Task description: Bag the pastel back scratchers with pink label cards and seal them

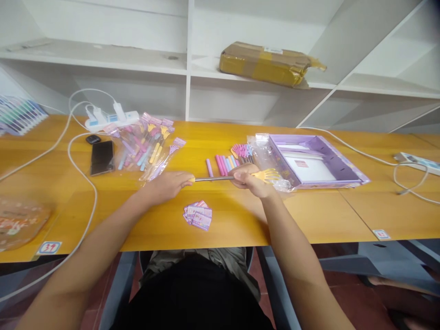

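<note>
A yellow back scratcher [215, 178] with a bare metal rod is stretched level between my hands above the table. My left hand [173, 184] is closed round its handle end. Near the yellow claw, my right hand [248, 178] grips the other end of the rod. Just beyond the rod lie loose back scratchers [223, 165] with pink, blue, purple and orange handles. Bagged back scratchers [146, 144] are piled to the left. Small purple printed cards [199, 215] lie fanned on the table below my hands.
A purple open box [312, 167] stands right, beside clear plastic wrapping [261, 146]. At left are a phone [102, 157], a power strip [112, 120] and white cables. Another power strip [421, 162] lies far right. A taped carton [264, 64] rests on the shelf.
</note>
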